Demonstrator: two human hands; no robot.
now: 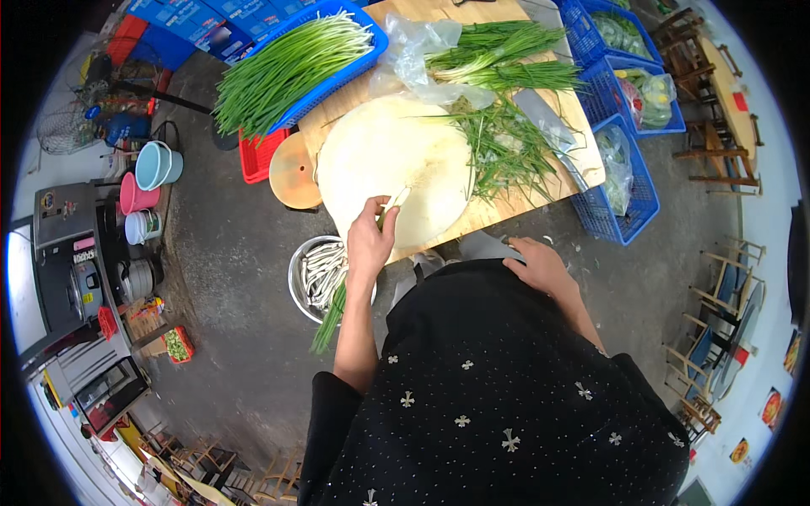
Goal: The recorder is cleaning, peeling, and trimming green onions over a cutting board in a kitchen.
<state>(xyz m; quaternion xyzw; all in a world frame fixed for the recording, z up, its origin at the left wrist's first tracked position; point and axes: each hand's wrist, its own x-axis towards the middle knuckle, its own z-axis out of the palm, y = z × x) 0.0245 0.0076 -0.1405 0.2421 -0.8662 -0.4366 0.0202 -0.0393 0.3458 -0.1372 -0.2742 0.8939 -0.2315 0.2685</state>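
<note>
My left hand (371,237) grips a small bunch of green onions (331,316), its white ends over the edge of a round pale chopping board (392,152) and its green leaves hanging down to the left. Low over my lap, at the table's front edge, is my right hand (536,262); whether anything is in its fingers cannot be told. Loose green trimmings (509,152) lie right of the board, beside a cleaver (544,120). More green onion bunches (506,54) lie behind them, partly by a clear plastic bag (421,50). A blue basket (329,82) full of long green onions stands at the back left.
Below the board's left side, a metal bowl (294,278) holds slender pale and dark items. A round stool (294,171) and a red basket (253,158) stand left of the wooden table (591,158). Blue crates (642,202) with bagged vegetables line its right side. Buckets (158,166) stand farther left.
</note>
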